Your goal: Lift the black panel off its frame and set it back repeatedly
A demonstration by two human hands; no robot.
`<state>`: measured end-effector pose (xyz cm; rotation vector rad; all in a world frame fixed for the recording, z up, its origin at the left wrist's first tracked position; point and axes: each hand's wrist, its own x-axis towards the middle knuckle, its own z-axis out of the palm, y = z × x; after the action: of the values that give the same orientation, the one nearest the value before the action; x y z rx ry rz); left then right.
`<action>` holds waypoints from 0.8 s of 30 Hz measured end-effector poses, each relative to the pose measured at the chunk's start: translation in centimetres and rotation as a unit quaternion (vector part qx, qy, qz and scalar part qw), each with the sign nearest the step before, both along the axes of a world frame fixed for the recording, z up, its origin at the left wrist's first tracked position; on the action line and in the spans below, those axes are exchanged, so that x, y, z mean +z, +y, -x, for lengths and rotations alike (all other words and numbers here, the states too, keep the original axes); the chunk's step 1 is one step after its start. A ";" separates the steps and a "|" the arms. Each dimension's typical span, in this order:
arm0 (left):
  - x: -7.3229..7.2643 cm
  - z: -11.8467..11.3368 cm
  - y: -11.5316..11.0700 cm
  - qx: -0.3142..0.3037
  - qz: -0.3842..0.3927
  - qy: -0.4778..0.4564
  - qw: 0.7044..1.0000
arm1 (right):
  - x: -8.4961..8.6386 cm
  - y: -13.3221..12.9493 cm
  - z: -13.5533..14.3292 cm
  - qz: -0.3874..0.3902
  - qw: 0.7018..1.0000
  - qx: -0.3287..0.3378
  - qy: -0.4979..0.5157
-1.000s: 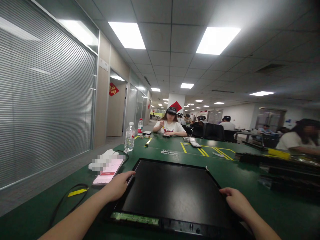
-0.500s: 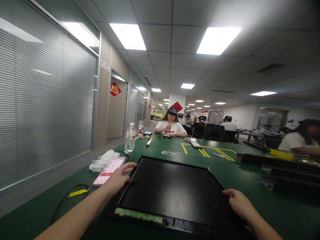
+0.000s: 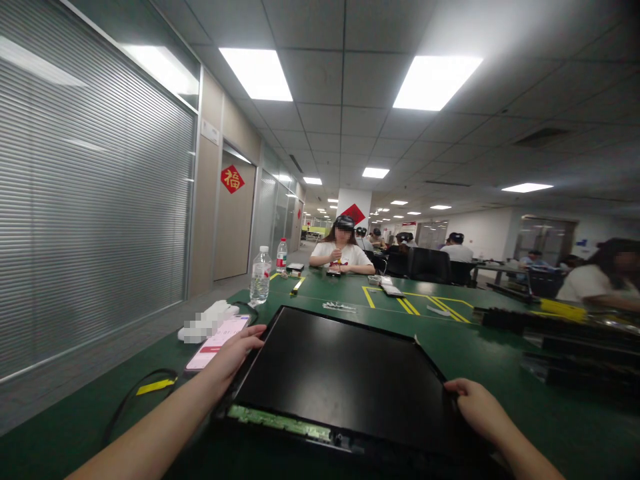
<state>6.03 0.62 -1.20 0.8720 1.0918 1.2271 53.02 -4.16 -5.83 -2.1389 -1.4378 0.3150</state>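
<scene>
A black flat display panel (image 3: 345,373) lies face up in front of me, its near edge seemingly raised a little. Along that near edge runs a green circuit board strip (image 3: 280,423). My left hand (image 3: 245,347) grips the panel's left edge, fingers bent around the frame. On the opposite side, my right hand (image 3: 473,400) pinches the right edge between thumb and fingers, its underside hidden. Just left of my left hand lies a phone (image 3: 217,347) with a lit screen, beside a white object (image 3: 215,317) that is partly blurred out.
A water bottle (image 3: 260,277) and a red-capped bottle (image 3: 282,255) stand at the far left of the green table (image 3: 435,347). A black cable (image 3: 117,407) lies at left. Dark frame strips (image 3: 530,327) are heaped at right. A person (image 3: 343,253) sits across.
The panel has tilted slightly, its far edge and near circuit strip shifting up and left. My left hand has slid a little down the left edge. My right hand stays put.
</scene>
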 end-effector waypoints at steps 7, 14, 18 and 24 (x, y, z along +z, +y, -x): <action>-0.1 0.3 0.6 -0.011 -0.009 0.002 1.000 | 0.6 -0.5 0.9 0.005 1.000 -0.003 -0.002; -0.8 0.5 0.6 -0.043 -0.008 0.010 0.999 | 0.3 -0.2 0.6 0.006 1.000 -0.006 0.008; -1.2 0.6 0.5 -0.075 -0.007 -0.005 0.997 | 0.3 -0.3 0.6 0.004 1.000 -0.005 0.006; -1.3 0.5 0.2 -0.079 -0.022 0.025 0.996 | 0.4 -0.3 0.8 0.009 1.000 -0.008 0.007</action>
<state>5.53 0.80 -2.47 1.0078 1.0173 1.1063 52.21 -4.47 -5.40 -2.1573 -1.4141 0.3384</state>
